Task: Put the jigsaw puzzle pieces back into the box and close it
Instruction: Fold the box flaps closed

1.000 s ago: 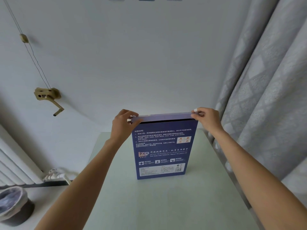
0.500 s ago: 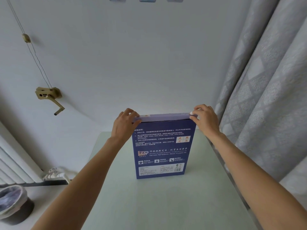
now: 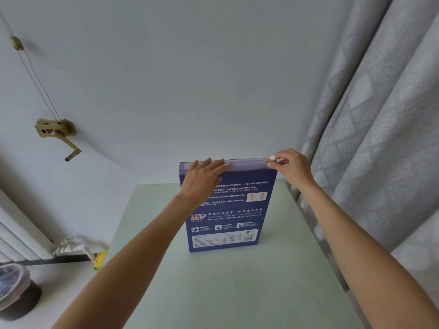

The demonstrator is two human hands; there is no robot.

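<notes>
A blue jigsaw puzzle box (image 3: 228, 217) with white print stands upright on a pale green table (image 3: 213, 288), its back face towards me. Its top flap lies shut along the upper edge. My left hand (image 3: 202, 179) lies flat with fingers stretched across the top edge, palm over the box's upper left face. My right hand (image 3: 291, 166) pinches the top right corner between thumb and fingers. No loose puzzle pieces are in view.
A white wall rises just behind the box. Grey patterned curtains (image 3: 370, 138) hang close along the table's right side. A radiator with a valve (image 3: 69, 245) and a lined waste bin (image 3: 16, 290) stand on the floor at the left. A brass crank (image 3: 57, 134) hangs on the wall.
My left hand has slid right from the top left corner and flattened over the top edge. The flap, slightly raised before, now lies shut. My right hand stays at the right corner.
</notes>
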